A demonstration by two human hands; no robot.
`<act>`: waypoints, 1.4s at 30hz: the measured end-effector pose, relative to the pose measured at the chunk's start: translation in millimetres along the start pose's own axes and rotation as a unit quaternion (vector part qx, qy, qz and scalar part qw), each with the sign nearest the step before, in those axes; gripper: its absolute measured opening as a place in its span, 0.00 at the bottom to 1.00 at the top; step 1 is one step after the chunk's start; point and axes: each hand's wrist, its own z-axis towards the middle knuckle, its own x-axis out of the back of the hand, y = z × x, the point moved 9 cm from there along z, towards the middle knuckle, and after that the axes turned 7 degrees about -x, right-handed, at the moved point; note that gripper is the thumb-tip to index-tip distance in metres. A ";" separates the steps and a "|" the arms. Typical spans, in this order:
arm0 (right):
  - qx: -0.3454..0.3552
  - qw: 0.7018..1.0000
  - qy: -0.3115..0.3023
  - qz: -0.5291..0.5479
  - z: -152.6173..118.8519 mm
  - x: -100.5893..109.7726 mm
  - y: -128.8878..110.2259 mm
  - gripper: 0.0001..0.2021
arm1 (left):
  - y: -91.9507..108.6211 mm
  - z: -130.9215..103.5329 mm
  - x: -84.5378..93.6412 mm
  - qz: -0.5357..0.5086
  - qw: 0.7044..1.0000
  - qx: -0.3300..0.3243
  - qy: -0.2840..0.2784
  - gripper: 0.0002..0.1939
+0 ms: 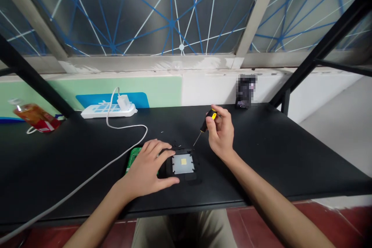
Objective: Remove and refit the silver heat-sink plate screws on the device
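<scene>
My right hand (pixel 222 135) is closed round the screwdriver (pixel 204 125), its tip down by the device's far right corner. My left hand (pixel 147 168) is half open, fingers spread over the left side of the device (pixel 168 168), gripping nothing I can see. The pale plate (pixel 178 167) sits in the device, so I'd judge it not taken apart that far. My left hand partly hides a green board (pixel 134 157). On the tabletop (pixel 276 155), beyond those fingers, lie bits too small to name; I can't tell whether any screws are out.

Workshop-like spot: black bench (pixel 276 151), screwdriver (pixel 207 120), circuit board (pixel 133 159).
</scene>
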 end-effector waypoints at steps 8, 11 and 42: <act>-0.020 0.998 -0.028 0.055 -6.1 -10.6 8.6 0.18 | -7.4 1.1 -4.7 -0.024 0.999 0.040 -0.027 0.27; -0.025 0.996 -0.054 0.061 -10.6 -17.6 6.5 0.18 | -9.2 1.4 0.8 -0.029 0.998 0.048 0.001 0.21; -0.156 0.978 -0.034 0.134 -1.1 -15.1 22.7 0.12 | -8.4 3.7 1.1 -0.029 0.998 0.048 -0.001 0.15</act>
